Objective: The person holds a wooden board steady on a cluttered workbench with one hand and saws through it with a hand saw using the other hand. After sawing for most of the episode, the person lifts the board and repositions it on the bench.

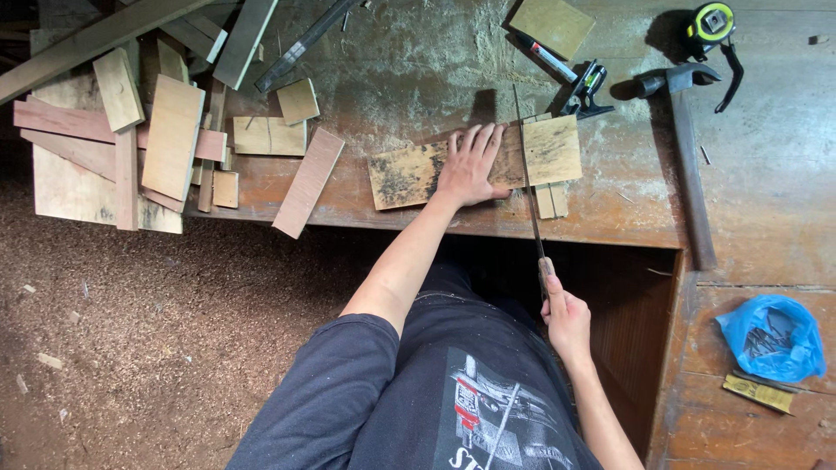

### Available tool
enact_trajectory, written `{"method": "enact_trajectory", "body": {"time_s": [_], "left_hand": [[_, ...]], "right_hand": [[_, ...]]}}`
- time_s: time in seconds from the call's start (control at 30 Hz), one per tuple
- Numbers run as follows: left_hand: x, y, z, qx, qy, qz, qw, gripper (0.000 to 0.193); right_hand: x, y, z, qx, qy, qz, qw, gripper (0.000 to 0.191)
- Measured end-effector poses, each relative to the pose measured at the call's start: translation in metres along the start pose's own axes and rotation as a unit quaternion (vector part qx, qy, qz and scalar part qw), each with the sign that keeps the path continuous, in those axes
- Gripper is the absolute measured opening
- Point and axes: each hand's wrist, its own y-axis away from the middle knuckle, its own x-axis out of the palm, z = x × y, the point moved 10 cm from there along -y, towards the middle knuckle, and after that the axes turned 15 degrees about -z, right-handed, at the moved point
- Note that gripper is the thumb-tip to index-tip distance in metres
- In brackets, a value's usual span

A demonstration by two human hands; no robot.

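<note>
My left hand (470, 165) lies flat, fingers spread, pressing a stained wooden board (402, 177) onto the workbench (418, 70). My right hand (564, 315) is closed around the handle of a hand saw (528, 178). The thin saw blade runs away from me across the board, just right of my left hand. A short strip of wood (550, 200) lies under the board's right end.
A pile of wood offcuts (157, 139) covers the bench's left side. A hammer (688, 157), tape measure (711, 23), marker (544, 54) and small square tool (588, 90) lie at the back right. A blue bag of nails (771, 336) sits at right. Sawdust covers the floor.
</note>
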Motion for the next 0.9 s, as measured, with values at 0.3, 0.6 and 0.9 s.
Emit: {"method": "enact_trajectory", "body": {"time_s": [0.3, 0.6, 0.9], "left_hand": [[0.006, 0.0, 0.003, 0.009, -0.015, 0.008, 1.0, 0.128], [0.007, -0.001, 0.001, 0.009, -0.016, 0.013, 1.0, 0.135], [0.016, 0.002, 0.003, 0.011, -0.01, 0.025, 1.0, 0.125]], "right_hand": [[0.041, -0.044, 0.054, -0.011, -0.072, 0.022, 0.997, 0.069], [0.015, 0.0, 0.008, -0.011, -0.098, 0.043, 0.994, 0.066], [0.052, -0.049, 0.022, -0.036, -0.088, 0.026, 0.995, 0.065]]}}
